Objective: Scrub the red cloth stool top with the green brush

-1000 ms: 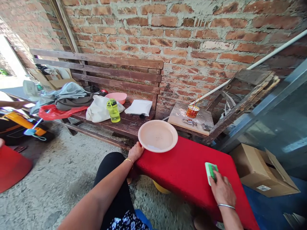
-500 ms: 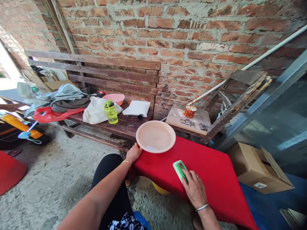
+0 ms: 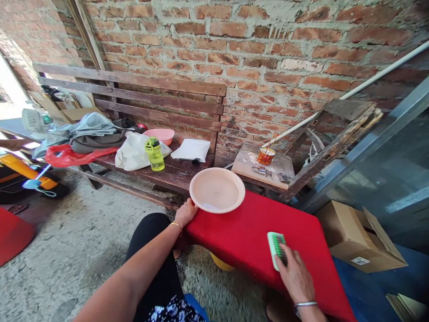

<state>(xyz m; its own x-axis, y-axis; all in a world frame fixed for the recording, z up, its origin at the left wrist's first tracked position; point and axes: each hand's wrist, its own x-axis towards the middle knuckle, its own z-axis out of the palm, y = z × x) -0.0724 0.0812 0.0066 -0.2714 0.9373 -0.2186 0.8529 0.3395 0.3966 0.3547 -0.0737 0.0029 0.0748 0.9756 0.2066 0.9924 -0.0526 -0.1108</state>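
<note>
My right hand (image 3: 296,273) is closed round a scrub brush (image 3: 273,250), pale green with darker green bristles facing up. It is over the right half of a red cloth (image 3: 241,241) spread on a long low table or bench. At the cloth's far left corner my left hand (image 3: 186,213) is closed on the edge, its fingertips partly hidden. Right beside that hand stands a pale pink basin (image 3: 217,208) holding water, with small dark specks in it.
Behind the basin, a wooden bench (image 3: 164,179) holds a yellow-green bottle (image 3: 154,156), a white bag (image 3: 130,154) and a pink bowl (image 3: 161,134). A red-and-yellow paper cup (image 3: 266,157) and a padlock (image 3: 261,171) sit on a small board. A cardboard box (image 3: 355,241) stands to the right.
My right hand has moved the brush to the right and slightly nearer me across the red cloth. My left hand stays at the corner beside the basin.
</note>
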